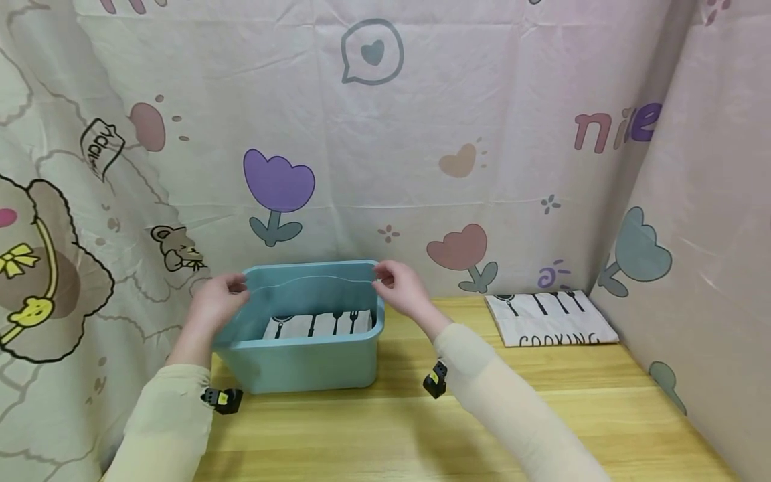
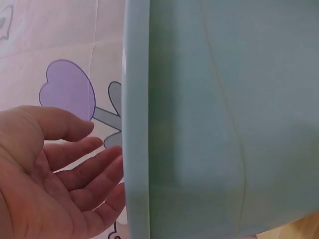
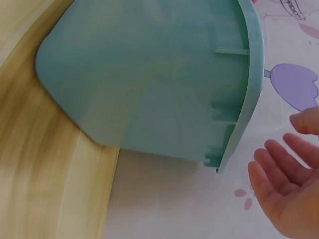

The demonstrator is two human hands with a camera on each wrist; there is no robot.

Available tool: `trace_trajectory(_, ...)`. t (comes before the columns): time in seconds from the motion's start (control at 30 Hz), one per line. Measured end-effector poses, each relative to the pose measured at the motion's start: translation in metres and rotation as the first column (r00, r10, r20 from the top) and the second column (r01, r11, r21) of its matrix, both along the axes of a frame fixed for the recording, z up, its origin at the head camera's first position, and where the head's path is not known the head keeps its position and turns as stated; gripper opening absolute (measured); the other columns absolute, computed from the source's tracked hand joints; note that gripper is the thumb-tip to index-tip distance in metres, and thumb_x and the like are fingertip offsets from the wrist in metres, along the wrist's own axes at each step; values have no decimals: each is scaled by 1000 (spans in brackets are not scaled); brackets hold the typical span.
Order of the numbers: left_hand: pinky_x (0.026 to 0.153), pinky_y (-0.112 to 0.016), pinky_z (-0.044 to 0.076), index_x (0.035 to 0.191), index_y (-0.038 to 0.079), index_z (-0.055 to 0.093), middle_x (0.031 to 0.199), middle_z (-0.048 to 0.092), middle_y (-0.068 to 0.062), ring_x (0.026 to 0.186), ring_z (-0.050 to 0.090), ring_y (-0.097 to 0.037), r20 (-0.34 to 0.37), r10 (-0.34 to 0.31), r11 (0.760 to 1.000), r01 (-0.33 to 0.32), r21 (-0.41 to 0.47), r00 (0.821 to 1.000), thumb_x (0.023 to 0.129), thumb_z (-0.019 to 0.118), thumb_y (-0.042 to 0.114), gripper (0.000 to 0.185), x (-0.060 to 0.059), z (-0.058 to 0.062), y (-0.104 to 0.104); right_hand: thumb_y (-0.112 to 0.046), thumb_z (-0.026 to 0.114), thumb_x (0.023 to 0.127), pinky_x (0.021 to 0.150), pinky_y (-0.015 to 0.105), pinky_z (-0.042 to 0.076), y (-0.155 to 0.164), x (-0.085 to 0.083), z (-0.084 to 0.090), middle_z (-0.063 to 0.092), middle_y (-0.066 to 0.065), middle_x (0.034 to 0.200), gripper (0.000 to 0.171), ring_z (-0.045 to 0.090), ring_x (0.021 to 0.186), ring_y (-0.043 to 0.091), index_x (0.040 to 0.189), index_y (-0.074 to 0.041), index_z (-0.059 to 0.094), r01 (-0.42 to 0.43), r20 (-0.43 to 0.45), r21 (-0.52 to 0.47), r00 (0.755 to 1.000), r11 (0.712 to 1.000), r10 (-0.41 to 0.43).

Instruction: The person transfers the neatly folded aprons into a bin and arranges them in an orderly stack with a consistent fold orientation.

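Note:
A light teal plastic bin (image 1: 307, 365) stands on the wooden table, a folded white cloth (image 1: 316, 326) printed with black utensils lying inside. Beside the bin's left rim is my left hand (image 1: 219, 301). In the left wrist view its fingers are loosely bent, fingertips right at the rim (image 2: 136, 149), palm holding nothing. My right hand (image 1: 402, 288) is at the back right corner; in the right wrist view its relaxed fingers (image 3: 271, 174) stand apart from the bin's rim and hold nothing. A thin pale line curves across the bin's inner back wall between the hands.
A second folded white cloth (image 1: 551, 320), lettered COOKING with utensil prints, lies at the table's back right. Printed curtains (image 1: 385, 134) hang behind the table and at both sides. Small black cameras (image 1: 436, 379) sit on both wrists.

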State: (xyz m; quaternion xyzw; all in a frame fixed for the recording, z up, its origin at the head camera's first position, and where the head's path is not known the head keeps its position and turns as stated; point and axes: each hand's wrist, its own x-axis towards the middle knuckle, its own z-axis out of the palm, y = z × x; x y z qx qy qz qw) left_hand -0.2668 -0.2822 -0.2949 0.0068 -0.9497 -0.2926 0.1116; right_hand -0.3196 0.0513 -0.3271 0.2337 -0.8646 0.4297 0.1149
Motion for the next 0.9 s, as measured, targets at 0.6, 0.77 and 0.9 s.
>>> trace_trajectory(0.6, 92, -59, 46, 132, -10, 54, 120, 62, -30, 110, 58, -48, -166, -179, 979, 159, -130, 970, 95, 63, 15, 46, 14, -17, 25, -11, 70, 91, 99, 43, 47, 47, 15, -20, 65, 12, 125, 37, 60, 115, 28, 126, -1, 64, -27, -283, 197, 955, 980, 84)
trace_trajectory(0.77, 90, -59, 47, 131, -8, 56, 121, 62, -27, 109, 59, -45, -197, -207, 963, 164, -215, 958, 94, 65, 18, 46, 16, -24, 29, -15, 70, 92, 103, 44, 44, 58, 18, -27, 65, 10, 126, 38, 58, 119, 29, 126, -2, 64, -13, -293, 250, 952, 968, 88)
trace_trajectory(0.9, 91, -61, 45, 130, -6, 58, 123, 62, -26, 112, 57, -45, -229, -218, 954, 158, -256, 949, 93, 67, 21, 47, 18, -29, 33, -16, 71, 91, 103, 46, 43, 64, 22, -32, 64, 10, 128, 40, 57, 120, 30, 129, -4, 62, 4, -297, 268, 952, 964, 78)
